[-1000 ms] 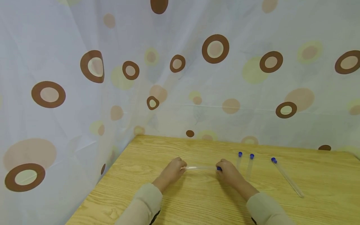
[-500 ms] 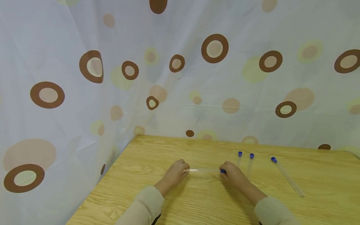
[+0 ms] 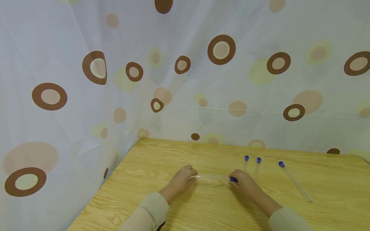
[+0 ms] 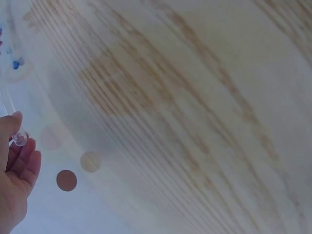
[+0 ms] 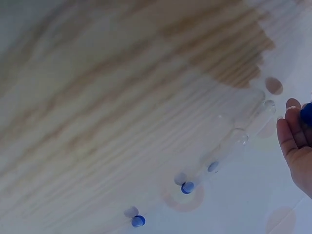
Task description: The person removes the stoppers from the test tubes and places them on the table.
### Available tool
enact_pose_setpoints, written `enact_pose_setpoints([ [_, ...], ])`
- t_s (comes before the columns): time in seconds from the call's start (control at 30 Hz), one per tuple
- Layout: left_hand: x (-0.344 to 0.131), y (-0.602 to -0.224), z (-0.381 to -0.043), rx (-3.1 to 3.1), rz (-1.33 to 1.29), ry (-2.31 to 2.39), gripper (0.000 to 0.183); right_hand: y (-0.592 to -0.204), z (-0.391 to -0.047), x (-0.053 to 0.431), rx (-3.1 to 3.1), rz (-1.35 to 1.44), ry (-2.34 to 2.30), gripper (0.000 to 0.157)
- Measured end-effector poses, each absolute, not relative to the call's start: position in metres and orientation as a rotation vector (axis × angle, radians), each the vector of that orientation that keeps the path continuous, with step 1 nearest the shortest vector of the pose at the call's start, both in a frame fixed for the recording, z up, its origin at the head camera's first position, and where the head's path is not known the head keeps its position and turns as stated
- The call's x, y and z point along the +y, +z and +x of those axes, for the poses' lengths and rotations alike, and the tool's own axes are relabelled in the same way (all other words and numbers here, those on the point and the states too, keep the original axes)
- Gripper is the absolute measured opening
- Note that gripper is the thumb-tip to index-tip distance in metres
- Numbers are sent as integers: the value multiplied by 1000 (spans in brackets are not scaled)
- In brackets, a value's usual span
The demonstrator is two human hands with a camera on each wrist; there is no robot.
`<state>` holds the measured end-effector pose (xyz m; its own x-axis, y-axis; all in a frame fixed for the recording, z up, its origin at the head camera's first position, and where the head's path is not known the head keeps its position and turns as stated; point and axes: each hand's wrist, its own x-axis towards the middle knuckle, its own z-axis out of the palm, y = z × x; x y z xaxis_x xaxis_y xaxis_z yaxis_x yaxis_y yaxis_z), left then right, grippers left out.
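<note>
A clear test tube (image 3: 212,177) lies level between my two hands, slightly above the table as far as I can see. My left hand (image 3: 180,181) pinches its rounded bottom end, which shows between thumb and fingers in the left wrist view (image 4: 19,139). At the other end, my right hand (image 3: 245,184) grips the blue cap (image 3: 233,179); in the right wrist view the cap (image 5: 307,114) sits at the frame's edge against the curled fingers. Whether the cap is fully seated on the tube cannot be told.
Two blue-capped test tubes (image 3: 257,168) lie just beyond my right hand, partly hidden by it. Another capped tube (image 3: 296,183) lies slanted farther right. The wood-grain table (image 3: 162,154) meets a spotted curtain (image 3: 179,122) at its back and left.
Both hands have shifted right and slightly toward me, carrying the test tube with them. Slightly more of the blue cap shows at my right hand. The other tubes have stayed put.
</note>
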<state>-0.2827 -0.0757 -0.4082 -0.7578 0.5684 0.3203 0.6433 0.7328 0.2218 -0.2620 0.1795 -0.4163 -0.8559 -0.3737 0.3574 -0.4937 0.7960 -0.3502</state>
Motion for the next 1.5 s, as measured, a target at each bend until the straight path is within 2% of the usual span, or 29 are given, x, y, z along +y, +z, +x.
enact_pose_setpoints([
  [1.5,-62,-405,-259,-2729,-1076,-422,19,-409,-231,206,-2767,904,615,7],
])
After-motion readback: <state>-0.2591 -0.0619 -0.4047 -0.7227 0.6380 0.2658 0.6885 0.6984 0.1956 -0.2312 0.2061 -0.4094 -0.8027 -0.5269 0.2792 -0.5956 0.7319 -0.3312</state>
